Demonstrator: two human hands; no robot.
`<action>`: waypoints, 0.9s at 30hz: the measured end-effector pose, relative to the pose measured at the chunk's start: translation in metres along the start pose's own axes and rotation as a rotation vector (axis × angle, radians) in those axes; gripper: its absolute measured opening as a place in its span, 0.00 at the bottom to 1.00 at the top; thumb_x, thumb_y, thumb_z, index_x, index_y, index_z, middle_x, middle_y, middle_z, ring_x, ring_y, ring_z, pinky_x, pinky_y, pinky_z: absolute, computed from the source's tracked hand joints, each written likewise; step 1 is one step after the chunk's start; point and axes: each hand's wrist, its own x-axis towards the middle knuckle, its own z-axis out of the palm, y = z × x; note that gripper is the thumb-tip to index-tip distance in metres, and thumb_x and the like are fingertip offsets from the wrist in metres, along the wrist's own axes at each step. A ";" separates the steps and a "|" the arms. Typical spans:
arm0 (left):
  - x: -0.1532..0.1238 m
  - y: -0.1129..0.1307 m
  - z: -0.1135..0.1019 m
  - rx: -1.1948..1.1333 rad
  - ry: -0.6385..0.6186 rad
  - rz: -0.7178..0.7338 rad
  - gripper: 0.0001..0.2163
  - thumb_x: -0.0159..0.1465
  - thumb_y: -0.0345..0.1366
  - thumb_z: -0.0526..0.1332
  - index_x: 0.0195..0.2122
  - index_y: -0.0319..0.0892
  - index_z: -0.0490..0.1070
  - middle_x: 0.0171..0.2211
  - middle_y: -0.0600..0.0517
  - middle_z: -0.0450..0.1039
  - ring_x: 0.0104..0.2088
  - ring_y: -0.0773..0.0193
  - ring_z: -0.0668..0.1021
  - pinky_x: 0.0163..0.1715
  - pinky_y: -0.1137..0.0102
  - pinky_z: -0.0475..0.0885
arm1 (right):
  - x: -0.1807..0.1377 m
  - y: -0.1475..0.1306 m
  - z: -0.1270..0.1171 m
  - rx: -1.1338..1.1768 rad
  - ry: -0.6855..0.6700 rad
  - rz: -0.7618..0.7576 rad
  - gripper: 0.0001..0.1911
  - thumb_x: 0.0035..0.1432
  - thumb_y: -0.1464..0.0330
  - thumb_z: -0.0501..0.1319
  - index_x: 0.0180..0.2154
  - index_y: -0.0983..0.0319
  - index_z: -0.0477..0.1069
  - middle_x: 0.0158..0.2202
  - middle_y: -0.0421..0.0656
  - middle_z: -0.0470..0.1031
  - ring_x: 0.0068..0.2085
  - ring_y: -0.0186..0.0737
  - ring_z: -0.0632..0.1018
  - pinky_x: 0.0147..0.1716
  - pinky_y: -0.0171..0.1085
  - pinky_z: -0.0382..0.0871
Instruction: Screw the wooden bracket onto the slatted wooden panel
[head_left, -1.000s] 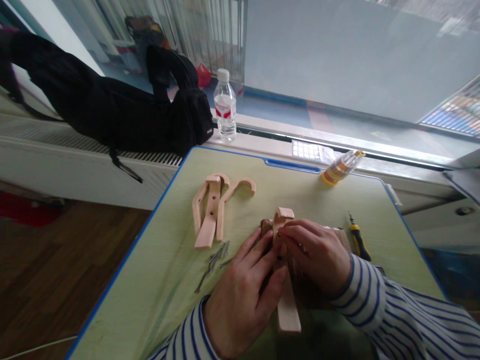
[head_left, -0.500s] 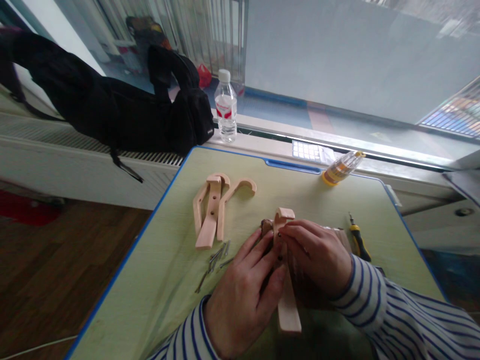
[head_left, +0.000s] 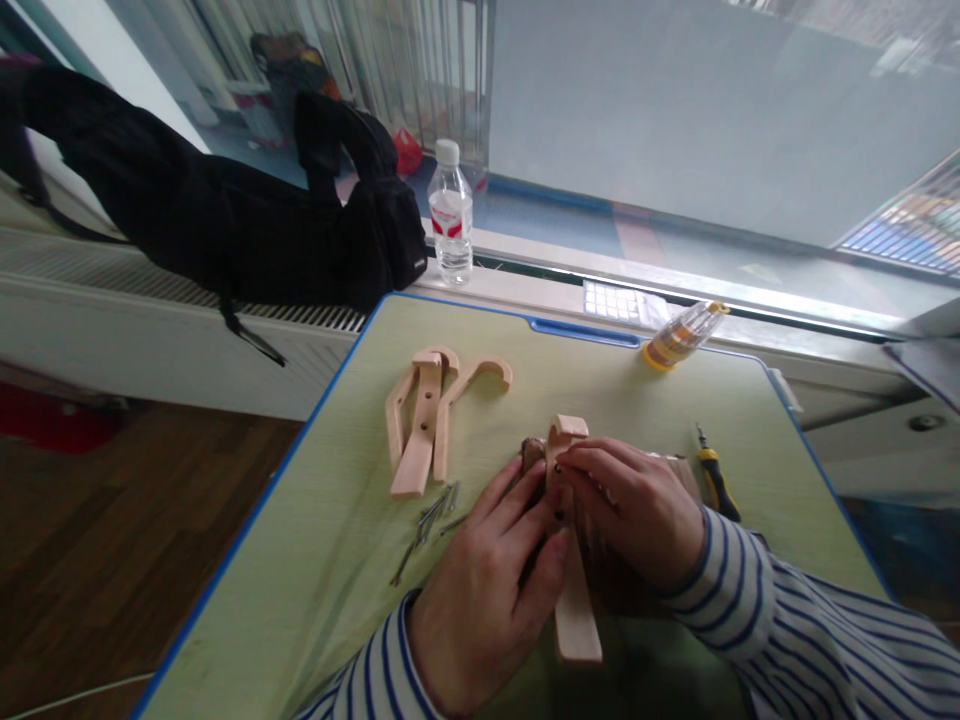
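A pale wooden hook [head_left: 577, 610] with a curled top end lies lengthwise in front of me, across a brown piece [head_left: 533, 454] that is mostly covered by my hands. My left hand [head_left: 487, 580] is closed over the hook's left side, its fingers and thumb pressing on the wood. At the hook's upper hole, the fingertips of my right hand [head_left: 634, 505] are pinched together; what they hold, if anything, is too small to make out. A second dark hole shows lower on the hook. Several long screws [head_left: 427, 525] lie loose left of my left hand.
More wooden hooks [head_left: 427, 420] are grouped at the table's left. A yellow-black screwdriver [head_left: 718, 480] lies at right, and a glue bottle [head_left: 679, 338] leans near the far edge. Beyond stand a water bottle [head_left: 451, 220] and a black bag [head_left: 262, 225] on the ledge.
Almost nothing differs. Both hands stay at the same spots on the wooden hook, with my right fingertips still pinched at the upper hole.
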 end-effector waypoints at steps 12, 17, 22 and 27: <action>0.000 0.000 0.000 -0.005 -0.006 0.000 0.18 0.65 0.34 0.50 0.56 0.43 0.61 0.60 0.50 0.56 0.62 0.57 0.54 0.60 0.54 0.56 | 0.000 -0.001 -0.001 0.009 -0.005 0.002 0.08 0.59 0.71 0.54 0.37 0.61 0.71 0.36 0.44 0.76 0.35 0.34 0.76 0.34 0.32 0.70; -0.001 0.000 0.000 -0.001 -0.010 0.002 0.18 0.65 0.33 0.50 0.56 0.42 0.61 0.60 0.50 0.56 0.62 0.57 0.54 0.59 0.54 0.56 | 0.001 -0.001 -0.002 0.006 -0.027 0.012 0.08 0.59 0.71 0.54 0.37 0.61 0.72 0.35 0.43 0.76 0.34 0.34 0.76 0.33 0.32 0.70; -0.001 0.000 0.000 -0.004 0.003 0.015 0.18 0.65 0.33 0.50 0.56 0.43 0.61 0.60 0.50 0.57 0.62 0.57 0.55 0.59 0.53 0.57 | 0.001 -0.001 -0.002 0.000 -0.036 0.018 0.08 0.59 0.71 0.54 0.36 0.61 0.72 0.34 0.44 0.75 0.33 0.34 0.76 0.32 0.32 0.70; 0.000 0.000 0.001 0.004 -0.020 0.008 0.20 0.65 0.33 0.49 0.58 0.41 0.57 0.61 0.50 0.55 0.62 0.58 0.53 0.60 0.55 0.55 | 0.000 0.001 -0.001 0.013 -0.035 0.022 0.08 0.59 0.70 0.54 0.36 0.62 0.71 0.34 0.44 0.75 0.32 0.34 0.75 0.31 0.32 0.70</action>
